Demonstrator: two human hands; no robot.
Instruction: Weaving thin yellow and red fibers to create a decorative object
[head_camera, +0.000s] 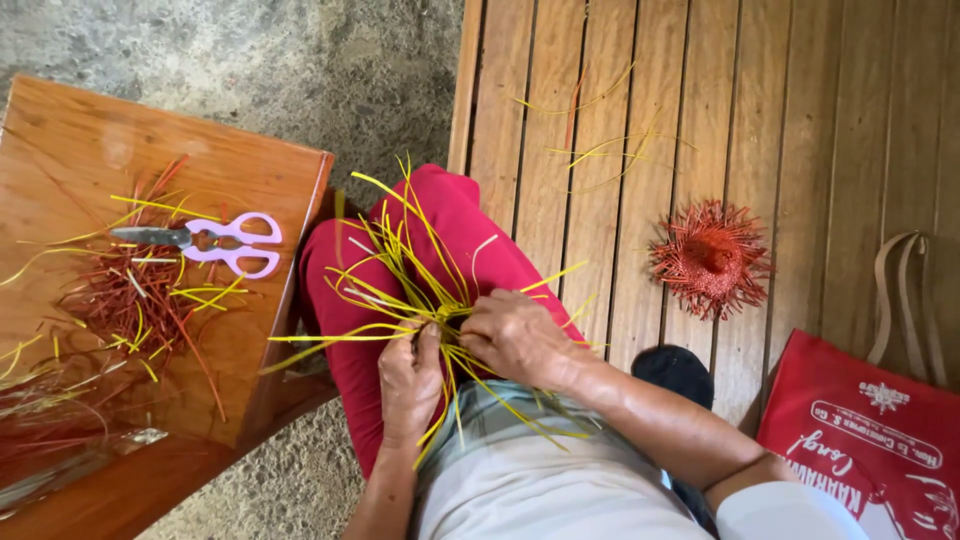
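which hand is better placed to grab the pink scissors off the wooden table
Left, probably. The pink-handled scissors lie on the brown wooden table at the person's left, nearer the left hand. The right hand sits farther away; both grip the thin yellow strips.

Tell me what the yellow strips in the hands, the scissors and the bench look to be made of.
Yellow strips: thin, flat, glossy and springy, likely plastic or dyed plant fibre; both the left hand and right hand grip them. Scissors: grey metal blades, glossy pink plastic handles. Bench: brown wooden slats with visible grain and a dull finish.
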